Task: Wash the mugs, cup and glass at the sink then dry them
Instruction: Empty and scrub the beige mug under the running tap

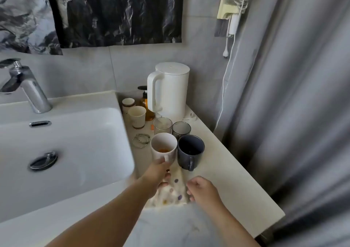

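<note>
My left hand [159,169] pinches the white mug [164,148] by its handle, centre frame: rigid, breakable, dregs inside. My right hand [200,189] curls beside the dotted cloth [175,191], grip unclear.

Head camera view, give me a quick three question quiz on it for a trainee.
1. True or false: the white mug is empty.
2. What grips the white mug's handle? A) right hand B) left hand C) neither
3. How many glasses stand just behind the white mug and the blue mug?
Key: 1 false, orange-brown dregs lie in it; 2 B; 3 two.
</note>
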`<action>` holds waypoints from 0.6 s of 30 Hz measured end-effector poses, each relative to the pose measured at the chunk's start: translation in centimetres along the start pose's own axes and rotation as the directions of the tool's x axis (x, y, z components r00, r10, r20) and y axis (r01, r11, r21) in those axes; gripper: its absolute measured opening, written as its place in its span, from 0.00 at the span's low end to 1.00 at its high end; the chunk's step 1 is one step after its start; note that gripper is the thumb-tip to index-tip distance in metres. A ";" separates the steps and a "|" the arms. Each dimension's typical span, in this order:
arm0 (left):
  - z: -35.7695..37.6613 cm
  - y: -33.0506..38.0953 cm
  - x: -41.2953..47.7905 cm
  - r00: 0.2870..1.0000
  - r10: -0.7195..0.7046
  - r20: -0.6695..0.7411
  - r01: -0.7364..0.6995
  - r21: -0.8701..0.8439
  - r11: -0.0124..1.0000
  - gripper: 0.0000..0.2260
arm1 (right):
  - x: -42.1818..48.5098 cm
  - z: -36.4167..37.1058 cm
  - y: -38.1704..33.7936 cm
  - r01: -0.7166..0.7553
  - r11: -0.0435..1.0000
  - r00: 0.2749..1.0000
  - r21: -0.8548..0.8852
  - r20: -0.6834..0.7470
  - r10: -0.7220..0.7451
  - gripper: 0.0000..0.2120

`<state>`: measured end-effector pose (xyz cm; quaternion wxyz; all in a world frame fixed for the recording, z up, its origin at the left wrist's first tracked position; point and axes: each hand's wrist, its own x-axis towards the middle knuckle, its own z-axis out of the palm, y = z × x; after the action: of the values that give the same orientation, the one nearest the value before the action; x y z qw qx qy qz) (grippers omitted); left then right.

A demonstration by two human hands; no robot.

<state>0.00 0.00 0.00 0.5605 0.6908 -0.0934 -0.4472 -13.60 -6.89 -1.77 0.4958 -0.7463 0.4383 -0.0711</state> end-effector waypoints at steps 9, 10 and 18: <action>-0.6 0.5 1.3 0.999 -0.041 -0.035 0.043 0.081 0.996 0.10 | 1.4 0.4 0.1 -0.030 0.997 0.999 0.067 -0.019 0.032 0.08; -0.8 0.4 1.4 0.999 -0.041 -0.034 0.044 0.093 0.995 0.10 | 1.5 0.5 0.1 -0.041 0.997 0.999 0.067 -0.020 0.042 0.08; -1.7 -0.4 0.5 0.999 0.021 -0.044 -0.017 0.086 0.996 0.14 | 1.5 2.1 1.0 -0.075 0.994 0.993 -0.073 -0.096 0.068 0.10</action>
<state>1.38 1.05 -0.64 0.5364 0.7232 -0.1066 -0.4218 -12.15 -6.68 -4.13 0.4480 -0.7444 0.4900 -0.0712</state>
